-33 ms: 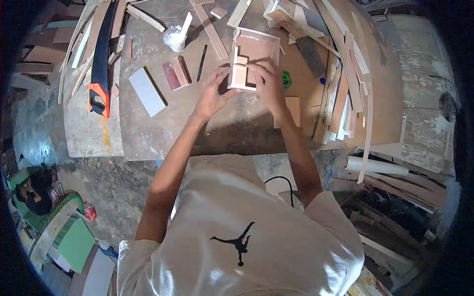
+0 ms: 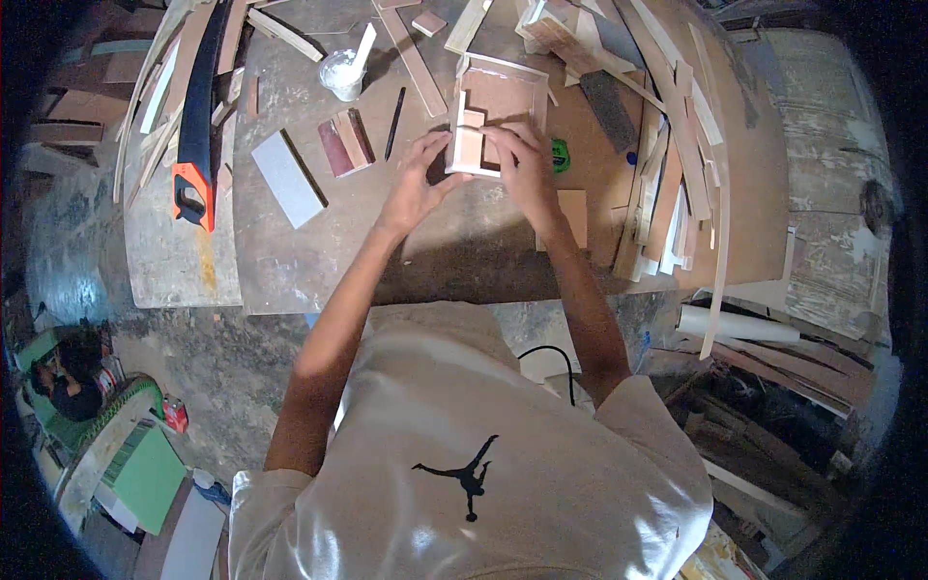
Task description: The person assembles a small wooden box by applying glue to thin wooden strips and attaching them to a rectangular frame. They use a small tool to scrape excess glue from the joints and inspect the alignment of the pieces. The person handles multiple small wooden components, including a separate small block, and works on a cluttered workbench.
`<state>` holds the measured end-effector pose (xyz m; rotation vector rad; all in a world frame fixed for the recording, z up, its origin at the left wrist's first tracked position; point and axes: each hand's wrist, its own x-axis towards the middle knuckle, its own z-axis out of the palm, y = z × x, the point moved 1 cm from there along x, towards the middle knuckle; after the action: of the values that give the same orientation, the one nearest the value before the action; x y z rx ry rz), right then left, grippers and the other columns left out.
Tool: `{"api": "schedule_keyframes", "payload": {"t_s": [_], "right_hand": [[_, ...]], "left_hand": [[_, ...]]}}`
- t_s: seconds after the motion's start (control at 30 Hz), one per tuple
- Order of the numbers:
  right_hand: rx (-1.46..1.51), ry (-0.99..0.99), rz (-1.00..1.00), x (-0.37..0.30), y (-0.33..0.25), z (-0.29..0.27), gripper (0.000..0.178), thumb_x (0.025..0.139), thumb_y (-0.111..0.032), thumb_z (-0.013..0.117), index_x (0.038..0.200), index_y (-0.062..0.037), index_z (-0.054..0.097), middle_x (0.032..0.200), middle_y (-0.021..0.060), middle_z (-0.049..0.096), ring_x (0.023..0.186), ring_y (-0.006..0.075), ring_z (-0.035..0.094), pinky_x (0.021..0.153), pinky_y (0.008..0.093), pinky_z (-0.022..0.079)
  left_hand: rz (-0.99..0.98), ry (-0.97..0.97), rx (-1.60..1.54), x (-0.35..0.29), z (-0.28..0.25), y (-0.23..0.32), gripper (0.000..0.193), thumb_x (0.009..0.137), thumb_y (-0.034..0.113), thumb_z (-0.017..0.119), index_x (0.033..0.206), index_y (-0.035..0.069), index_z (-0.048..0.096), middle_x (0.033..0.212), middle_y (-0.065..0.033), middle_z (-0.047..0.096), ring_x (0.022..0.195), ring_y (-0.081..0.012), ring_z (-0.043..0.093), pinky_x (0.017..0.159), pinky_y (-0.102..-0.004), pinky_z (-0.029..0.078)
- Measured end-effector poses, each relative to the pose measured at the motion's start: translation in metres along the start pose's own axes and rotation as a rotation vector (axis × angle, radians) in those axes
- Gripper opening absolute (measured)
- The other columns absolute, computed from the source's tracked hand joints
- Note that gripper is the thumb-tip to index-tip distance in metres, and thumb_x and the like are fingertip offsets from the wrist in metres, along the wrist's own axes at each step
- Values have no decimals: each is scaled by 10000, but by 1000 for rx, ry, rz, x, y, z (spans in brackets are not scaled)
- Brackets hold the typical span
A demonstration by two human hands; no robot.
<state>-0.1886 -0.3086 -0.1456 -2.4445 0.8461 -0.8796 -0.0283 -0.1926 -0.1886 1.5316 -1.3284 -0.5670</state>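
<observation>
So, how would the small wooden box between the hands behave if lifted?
The box probably stays stiff, given its flat wooden panels. It is likely light, being shallow and open. Its thin walls might crack if squeezed.

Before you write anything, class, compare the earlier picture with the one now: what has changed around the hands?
Nothing visibly moved, was taken up or let go. The left hand stays at the shallow wooden box's left side, the right hand over its near right part; saw and white cup unchanged.
</observation>
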Motion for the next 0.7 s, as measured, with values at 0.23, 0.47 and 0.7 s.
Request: {"api": "schedule_keyframes", "payload": {"t_s": [0.23, 0.47, 0.7], "right_hand": [[56, -49, 48, -14, -26, -9, 240, 862, 20, 588, 1065, -53, 692, 1013, 138, 633, 932, 326, 625, 834, 396, 495], [93, -109, 93, -22, -36, -14, 203, 859, 17, 592, 1032, -26, 689, 998, 145, 637, 924, 334, 626, 823, 398, 491], [125, -136, 124, -27, -41, -19, 175, 872, 3, 594, 1016, -27, 688, 958, 138, 648, 909, 336, 629, 814, 397, 492]], "left_hand": [[-45, -3, -44, -1, 1, 2, 669, 761, 284, 819, 1301, -13, 559, 1315, -195, 554, 1256, -353, 503, 1071, -425, 397], [-49, 15, -32, -3, 1, 2, 671, 763, 295, 819, 1297, -18, 558, 1321, -199, 552, 1262, -356, 499, 1075, -419, 395], [-81, 0, -83, -5, 1, 4, 630, 783, 269, 810, 1285, -20, 563, 1313, -195, 547, 1255, -341, 504, 1073, -403, 394]]}}
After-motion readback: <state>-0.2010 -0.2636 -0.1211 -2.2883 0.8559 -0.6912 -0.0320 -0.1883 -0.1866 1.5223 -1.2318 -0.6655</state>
